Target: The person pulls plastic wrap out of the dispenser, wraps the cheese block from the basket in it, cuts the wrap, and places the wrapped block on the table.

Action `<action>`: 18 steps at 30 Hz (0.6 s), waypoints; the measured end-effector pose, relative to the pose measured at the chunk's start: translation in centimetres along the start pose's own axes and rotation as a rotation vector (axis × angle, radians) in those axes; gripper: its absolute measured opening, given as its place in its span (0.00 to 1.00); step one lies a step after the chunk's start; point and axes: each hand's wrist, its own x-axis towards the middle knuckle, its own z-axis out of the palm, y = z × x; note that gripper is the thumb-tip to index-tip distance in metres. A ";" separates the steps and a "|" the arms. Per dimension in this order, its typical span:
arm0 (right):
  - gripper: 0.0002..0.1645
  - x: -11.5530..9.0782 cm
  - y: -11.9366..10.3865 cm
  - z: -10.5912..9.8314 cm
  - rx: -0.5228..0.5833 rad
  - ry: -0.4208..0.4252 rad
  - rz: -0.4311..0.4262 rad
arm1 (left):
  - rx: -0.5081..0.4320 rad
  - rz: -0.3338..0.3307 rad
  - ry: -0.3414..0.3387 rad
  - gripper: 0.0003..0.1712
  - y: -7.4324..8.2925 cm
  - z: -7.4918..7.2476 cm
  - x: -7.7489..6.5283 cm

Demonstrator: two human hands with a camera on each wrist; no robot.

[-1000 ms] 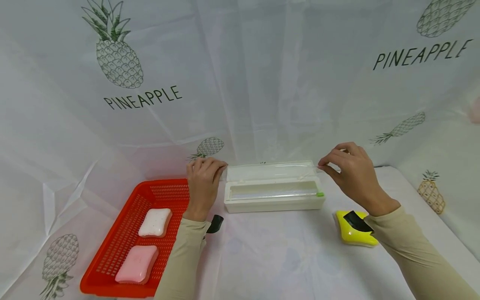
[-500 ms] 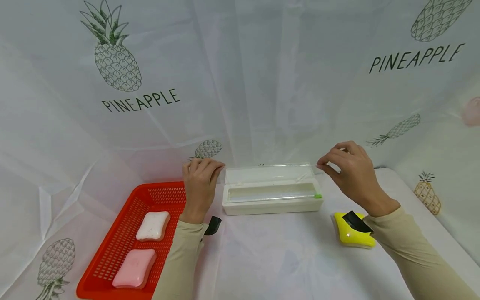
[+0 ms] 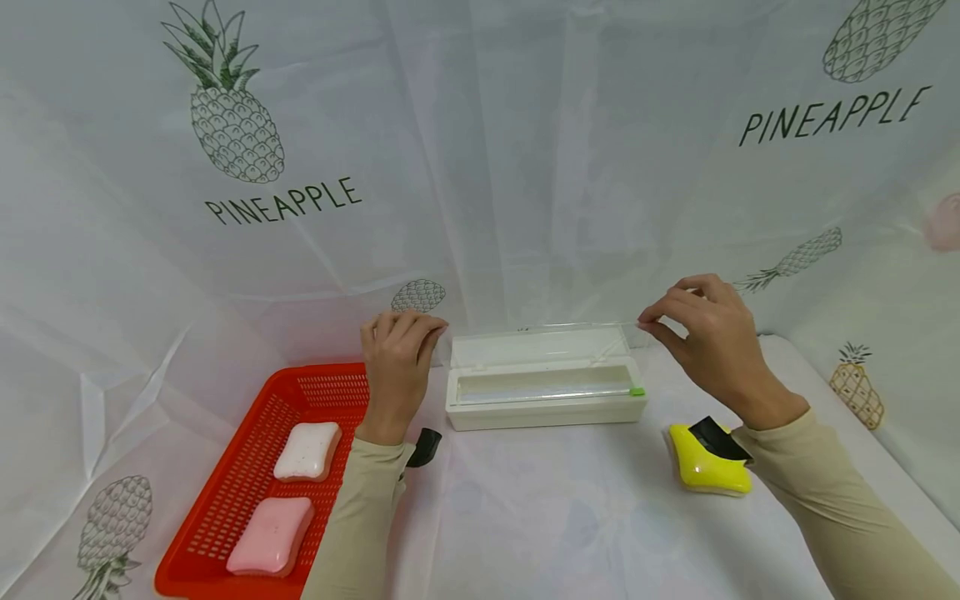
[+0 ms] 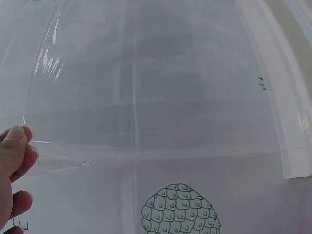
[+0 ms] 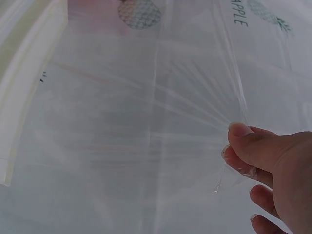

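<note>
Left hand [image 3: 397, 358] and right hand [image 3: 705, 350]: thumb and fingertips pinched on clear film [image 4: 48, 66], one end each, its edge drawn across the lid of the open white box [image 3: 547, 414], toward surface's [image 3: 540, 525] far edge. Creases fan from right pinch; uneven pull could tear it or slip it free, slack could let it self-cling. Yellow bar [image 3: 701, 477] toward right edge; pink bar [image 3: 270, 537] near red basket's [image 3: 322, 367] near edge.

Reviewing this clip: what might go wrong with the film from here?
The clear film might tear near the right hand, where creases fan out from the fingertips. If the left hand slips, it could fold onto itself, since only fingertips pinch it. The white box may slide under a hard pull, as neither hand holds it.
</note>
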 end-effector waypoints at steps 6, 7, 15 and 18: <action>0.19 0.4 0.0 -0.4 -0.019 -0.007 -0.017 | 0.007 0.006 0.005 0.04 0.1 -0.3 0.3; 0.19 0.4 0.0 -0.4 -0.023 -0.007 -0.019 | 0.008 0.007 0.010 0.04 0.1 -0.3 0.4; 0.18 1.0 0.0 -1.0 -0.025 -0.012 -0.024 | 0.007 0.009 0.018 0.04 0.3 -0.8 0.9; 0.18 1.3 0.0 -1.3 -0.026 -0.018 -0.031 | 0.007 0.012 0.022 0.04 0.5 -1.0 1.1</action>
